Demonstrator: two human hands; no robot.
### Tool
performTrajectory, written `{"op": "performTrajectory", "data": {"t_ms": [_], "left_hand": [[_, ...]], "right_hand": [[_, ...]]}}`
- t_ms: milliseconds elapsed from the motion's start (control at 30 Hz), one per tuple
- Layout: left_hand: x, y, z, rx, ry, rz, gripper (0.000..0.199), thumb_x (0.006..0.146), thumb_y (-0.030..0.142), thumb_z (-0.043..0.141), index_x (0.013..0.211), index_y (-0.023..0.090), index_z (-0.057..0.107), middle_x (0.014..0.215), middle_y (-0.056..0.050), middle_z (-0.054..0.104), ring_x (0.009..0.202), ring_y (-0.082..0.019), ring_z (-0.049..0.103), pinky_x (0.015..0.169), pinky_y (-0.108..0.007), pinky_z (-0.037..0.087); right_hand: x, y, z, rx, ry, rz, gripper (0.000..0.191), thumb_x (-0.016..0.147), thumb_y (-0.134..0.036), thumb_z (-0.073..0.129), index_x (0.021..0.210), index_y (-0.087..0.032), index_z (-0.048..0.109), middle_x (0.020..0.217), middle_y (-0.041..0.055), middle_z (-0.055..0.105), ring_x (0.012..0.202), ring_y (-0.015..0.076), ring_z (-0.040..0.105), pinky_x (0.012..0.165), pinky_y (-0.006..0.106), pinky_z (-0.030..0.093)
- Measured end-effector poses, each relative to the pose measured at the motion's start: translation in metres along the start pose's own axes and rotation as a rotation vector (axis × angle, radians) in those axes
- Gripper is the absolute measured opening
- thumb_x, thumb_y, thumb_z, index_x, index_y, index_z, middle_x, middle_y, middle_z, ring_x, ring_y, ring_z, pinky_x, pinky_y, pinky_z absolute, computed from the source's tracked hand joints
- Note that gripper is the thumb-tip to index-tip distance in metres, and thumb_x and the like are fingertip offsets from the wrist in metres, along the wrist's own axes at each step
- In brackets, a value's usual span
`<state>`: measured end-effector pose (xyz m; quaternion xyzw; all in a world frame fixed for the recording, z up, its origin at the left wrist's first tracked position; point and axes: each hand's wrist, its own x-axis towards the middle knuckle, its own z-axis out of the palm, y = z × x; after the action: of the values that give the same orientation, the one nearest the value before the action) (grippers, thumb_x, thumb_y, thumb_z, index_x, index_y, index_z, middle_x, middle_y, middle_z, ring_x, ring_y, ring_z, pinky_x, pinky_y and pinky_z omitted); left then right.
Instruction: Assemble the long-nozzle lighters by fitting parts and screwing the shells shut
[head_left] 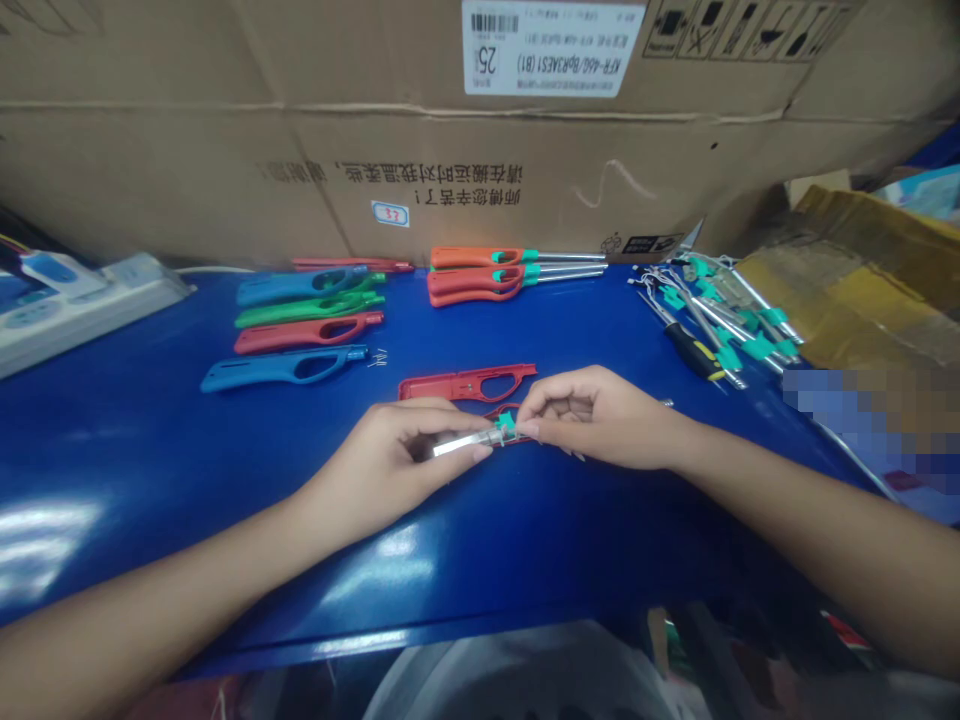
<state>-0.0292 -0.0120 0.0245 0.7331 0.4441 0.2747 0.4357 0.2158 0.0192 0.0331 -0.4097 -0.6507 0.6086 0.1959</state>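
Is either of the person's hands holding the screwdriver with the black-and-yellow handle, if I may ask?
No, the screwdriver lies on the glossy blue table, apart from the left hand and right hand.

Over the blue table (300,570), the left hand (390,455) there grips a silvery piece (457,443), the right hand (592,415) right at its green part (505,422); a red casing half (442,387) lies just beyond, lighters (476,279) farther back by a cardboard box (375,130)
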Motion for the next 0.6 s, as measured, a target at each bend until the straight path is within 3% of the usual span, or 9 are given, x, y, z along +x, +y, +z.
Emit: {"op": "performTrajectory", "data": {"t_ms": [600], "left_hand": [[0.0, 0.0, 0.0002, -0.013, 0.002, 0.006, 0.022, 0.089, 0.035, 0.074, 0.107, 0.024, 0.081, 0.101, -0.004, 0.08, 0.082, -0.017, 0.072, 0.067, -0.024, 0.054]], "right_hand": [[-0.0005, 0.0015, -0.0004, -0.024, -0.006, 0.002, 0.023, 0.086, -0.037, 0.072, 0.085, -0.014, 0.069, 0.064, -0.0028, 0.057, 0.052, 0.0069, 0.048, 0.048, 0.021, 0.038]]}}
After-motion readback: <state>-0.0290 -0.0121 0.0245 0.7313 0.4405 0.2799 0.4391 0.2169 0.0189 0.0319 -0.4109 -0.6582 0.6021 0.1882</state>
